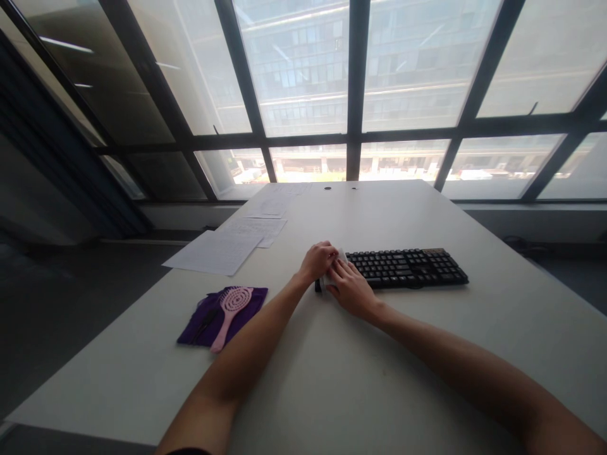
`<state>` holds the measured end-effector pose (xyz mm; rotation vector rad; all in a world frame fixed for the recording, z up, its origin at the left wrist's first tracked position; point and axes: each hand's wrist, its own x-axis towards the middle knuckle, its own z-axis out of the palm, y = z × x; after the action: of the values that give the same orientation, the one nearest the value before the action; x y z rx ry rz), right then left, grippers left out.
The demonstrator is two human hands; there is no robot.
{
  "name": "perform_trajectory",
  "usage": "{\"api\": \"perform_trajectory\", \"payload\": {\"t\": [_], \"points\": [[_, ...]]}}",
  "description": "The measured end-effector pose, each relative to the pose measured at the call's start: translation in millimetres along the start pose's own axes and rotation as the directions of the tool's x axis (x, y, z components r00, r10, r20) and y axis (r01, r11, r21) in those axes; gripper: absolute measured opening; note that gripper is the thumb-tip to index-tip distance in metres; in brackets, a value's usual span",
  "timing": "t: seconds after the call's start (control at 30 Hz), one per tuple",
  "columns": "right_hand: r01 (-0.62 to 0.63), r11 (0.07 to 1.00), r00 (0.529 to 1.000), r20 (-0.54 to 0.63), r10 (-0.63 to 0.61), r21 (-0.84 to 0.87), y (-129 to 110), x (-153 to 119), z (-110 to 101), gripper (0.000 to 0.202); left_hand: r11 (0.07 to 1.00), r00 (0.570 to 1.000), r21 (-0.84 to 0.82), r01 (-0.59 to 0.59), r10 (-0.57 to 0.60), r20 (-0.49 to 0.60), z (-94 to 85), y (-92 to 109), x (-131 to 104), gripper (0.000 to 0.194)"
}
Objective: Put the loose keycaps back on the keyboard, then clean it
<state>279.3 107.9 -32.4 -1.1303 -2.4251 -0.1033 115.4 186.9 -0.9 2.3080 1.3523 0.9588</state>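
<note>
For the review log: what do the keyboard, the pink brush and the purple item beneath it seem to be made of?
Keyboard: probably hard plastic, black with a low sheen, judging by its moulded-looking keys.
Pink brush: likely smooth plastic, given its even colour and cut-out head.
Purple item: apparently soft fabric, as its dull surface suggests; the weave is too small to tell.

Left hand [318, 261] and right hand [351, 289] touch white material [342, 254] — over one end of a keyboard [403, 268].

Matt plastic keyboard [403, 268], smooth tabletop [379, 215]
</note>
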Motion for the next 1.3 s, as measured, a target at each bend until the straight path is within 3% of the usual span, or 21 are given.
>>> {"api": "perform_trajectory", "payload": {"t": [0.23,0.37,0.47,0.6,0.73,0.87,1.07,1.3], "points": [[-0.035,0.999,0.999,0.011,0.035,0.028,-1,1,4,0.061,0.977,0.988,0.162,-0.138,0.123,0.096,-7.4,6,-24,0.032],[-0.101,0.995,0.994,0.025,0.102,-0.02,-4,1,7,0.065,0.966,0.976,0.207,-0.156,0.118,0.184,-3.5,4,-42,0.046],[-0.081,0.996,0.996,0.043,0.083,-0.048,-4,1,4,0.063,0.956,0.961,0.248,-0.156,0.089,0.262,-3.0,4,-53,0.058],[0.005,0.997,0.997,0.075,0.001,-0.079,3,0,-2,0.062,0.93,0.937,0.286,-0.231,0.134,0.322,-5.7,3,-66,0.071],[0.099,0.99,0.989,0.116,-0.087,-0.105,8,-3,-4,0.061,0.89,0.94,0.364,-0.275,0.169,0.297,-1.2,-5,-80,0.07],[0.089,0.988,0.99,0.119,-0.075,-0.123,4,-4,-3,0.06,0.863,0.944,0.418,-0.283,0.174,0.28,6.3,-10,-86,0.061],[0.049,0.996,0.996,0.078,-0.043,-0.08,2,0,-6,0.052,0.885,0.954,0.379,-0.269,0.191,0.23,4.9,2,-84,0.051],[0.033,0.994,0.996,0.092,-0.023,-0.107,1,-6,-2,0.059,0.907,0.966,0.35,-0.233,0.173,0.194,0.9,12,-85,0.054]]}}
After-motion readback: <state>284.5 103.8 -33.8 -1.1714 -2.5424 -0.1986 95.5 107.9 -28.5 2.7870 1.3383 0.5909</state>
